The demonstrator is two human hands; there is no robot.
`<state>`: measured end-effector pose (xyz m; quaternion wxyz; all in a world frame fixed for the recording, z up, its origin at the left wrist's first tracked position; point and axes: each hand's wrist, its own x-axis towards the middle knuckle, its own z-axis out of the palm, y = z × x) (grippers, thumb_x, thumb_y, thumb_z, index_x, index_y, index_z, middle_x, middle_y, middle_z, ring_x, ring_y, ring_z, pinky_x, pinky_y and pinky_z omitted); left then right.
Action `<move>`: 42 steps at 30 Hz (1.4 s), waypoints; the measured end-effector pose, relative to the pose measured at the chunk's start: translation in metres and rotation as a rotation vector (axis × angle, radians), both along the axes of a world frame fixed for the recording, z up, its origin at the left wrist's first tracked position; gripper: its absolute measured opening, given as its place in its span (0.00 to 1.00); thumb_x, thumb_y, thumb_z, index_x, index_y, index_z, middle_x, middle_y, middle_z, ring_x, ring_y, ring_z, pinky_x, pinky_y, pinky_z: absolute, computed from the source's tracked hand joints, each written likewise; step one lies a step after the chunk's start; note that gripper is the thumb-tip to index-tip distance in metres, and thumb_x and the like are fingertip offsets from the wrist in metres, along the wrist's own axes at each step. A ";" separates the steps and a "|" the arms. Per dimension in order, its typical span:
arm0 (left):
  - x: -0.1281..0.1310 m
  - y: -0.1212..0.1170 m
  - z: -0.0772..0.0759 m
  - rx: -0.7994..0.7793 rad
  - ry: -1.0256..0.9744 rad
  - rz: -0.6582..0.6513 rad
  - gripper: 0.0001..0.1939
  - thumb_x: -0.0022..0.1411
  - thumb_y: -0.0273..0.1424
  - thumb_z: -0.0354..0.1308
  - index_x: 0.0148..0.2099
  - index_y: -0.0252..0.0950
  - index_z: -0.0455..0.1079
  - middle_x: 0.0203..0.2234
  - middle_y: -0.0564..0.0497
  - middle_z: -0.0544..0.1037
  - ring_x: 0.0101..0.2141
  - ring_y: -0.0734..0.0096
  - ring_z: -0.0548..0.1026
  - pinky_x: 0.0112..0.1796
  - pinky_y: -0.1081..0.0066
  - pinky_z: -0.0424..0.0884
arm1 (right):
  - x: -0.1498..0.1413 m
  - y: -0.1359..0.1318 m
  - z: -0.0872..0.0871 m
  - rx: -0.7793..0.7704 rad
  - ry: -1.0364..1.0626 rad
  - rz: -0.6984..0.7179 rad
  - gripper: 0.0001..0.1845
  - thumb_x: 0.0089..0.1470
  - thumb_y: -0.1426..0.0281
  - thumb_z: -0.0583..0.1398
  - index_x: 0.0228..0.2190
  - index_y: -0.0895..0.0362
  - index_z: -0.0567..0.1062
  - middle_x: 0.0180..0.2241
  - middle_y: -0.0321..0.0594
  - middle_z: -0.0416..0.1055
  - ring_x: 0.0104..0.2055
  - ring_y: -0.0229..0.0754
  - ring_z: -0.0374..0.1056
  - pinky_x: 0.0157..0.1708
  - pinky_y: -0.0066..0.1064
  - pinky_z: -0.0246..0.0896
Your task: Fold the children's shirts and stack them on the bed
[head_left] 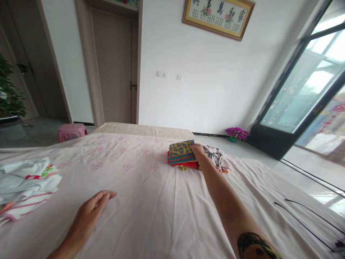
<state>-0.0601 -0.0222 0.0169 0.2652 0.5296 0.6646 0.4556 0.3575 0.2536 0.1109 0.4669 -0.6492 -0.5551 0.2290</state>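
At the far side of the bedspread, my right hand point(198, 151) grips the right edge of a folded cloth point(182, 151) with teal and brown stripes and yellow letters, perhaps a garment. Under it lies folded red fabric point(192, 164). Just right of that hand is a pale drawstring cloth item point(215, 155) with a dark butterfly print, partly behind my wrist. My left hand point(91, 212) hovers over the near left of the bedspread, thumb and fingers close together, nothing visible in them. Some right-hand fingers are hidden.
The pink bedspread point(145, 201) has loose wrinkles. White clothes point(29, 183) with red stripes are heaped at left. Two dark cords point(304, 225) lie at right. Beyond the bed are a pink stool point(72, 132), purple flowers point(237, 133) and a glass door point(302, 90).
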 end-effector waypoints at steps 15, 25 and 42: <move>-0.001 0.000 -0.002 0.007 0.032 -0.016 0.26 0.59 0.54 0.49 0.41 0.40 0.77 0.42 0.47 0.82 0.47 0.57 0.78 0.51 0.62 0.72 | -0.055 -0.017 -0.041 -0.068 -1.044 0.208 0.32 0.66 0.53 0.44 0.66 0.48 0.53 0.70 0.43 0.43 0.71 0.56 0.34 0.63 0.59 0.33; 0.005 -0.001 0.008 0.010 0.006 -0.044 0.24 0.60 0.51 0.49 0.39 0.39 0.77 0.40 0.46 0.82 0.46 0.57 0.77 0.50 0.62 0.71 | -0.039 -0.010 -0.048 -0.109 -1.094 0.296 0.27 0.67 0.60 0.46 0.65 0.44 0.55 0.70 0.40 0.42 0.70 0.56 0.36 0.62 0.61 0.38; 0.003 -0.005 0.008 0.171 -0.113 -0.067 0.18 0.64 0.42 0.49 0.38 0.36 0.75 0.38 0.45 0.82 0.44 0.62 0.78 0.47 0.66 0.70 | -0.058 -0.116 -0.088 -0.032 -1.163 0.112 0.32 0.65 0.61 0.46 0.67 0.52 0.51 0.71 0.43 0.36 0.71 0.53 0.33 0.65 0.54 0.36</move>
